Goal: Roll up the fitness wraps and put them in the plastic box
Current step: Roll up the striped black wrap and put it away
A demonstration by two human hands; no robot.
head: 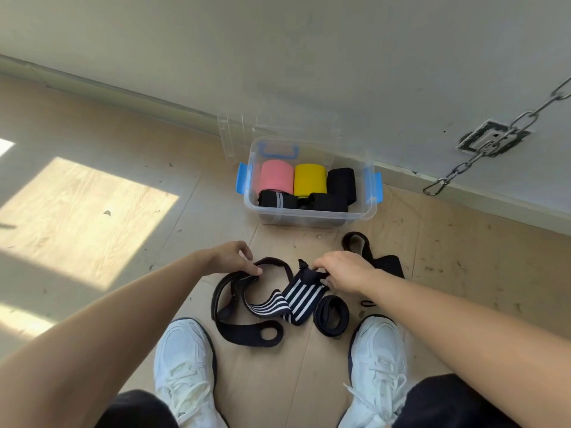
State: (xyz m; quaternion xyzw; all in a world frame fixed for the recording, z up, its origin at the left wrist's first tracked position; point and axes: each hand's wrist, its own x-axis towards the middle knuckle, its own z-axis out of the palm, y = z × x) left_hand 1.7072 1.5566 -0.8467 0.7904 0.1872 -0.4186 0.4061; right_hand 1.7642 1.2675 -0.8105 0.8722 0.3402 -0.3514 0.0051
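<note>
Striped wrap (296, 299) pinched by both outstretched hands

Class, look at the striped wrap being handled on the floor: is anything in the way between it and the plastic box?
Nothing visible blocks it. The floor between the striped wrap and the plastic box is bare, and the box is open on top, though rolls already fill much of it.

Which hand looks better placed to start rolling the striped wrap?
Probably the right hand: it grips the dark end tab of the striped wrap, where a roll could start. The left hand pinches a black strap farther along, better suited to steadying.
</note>
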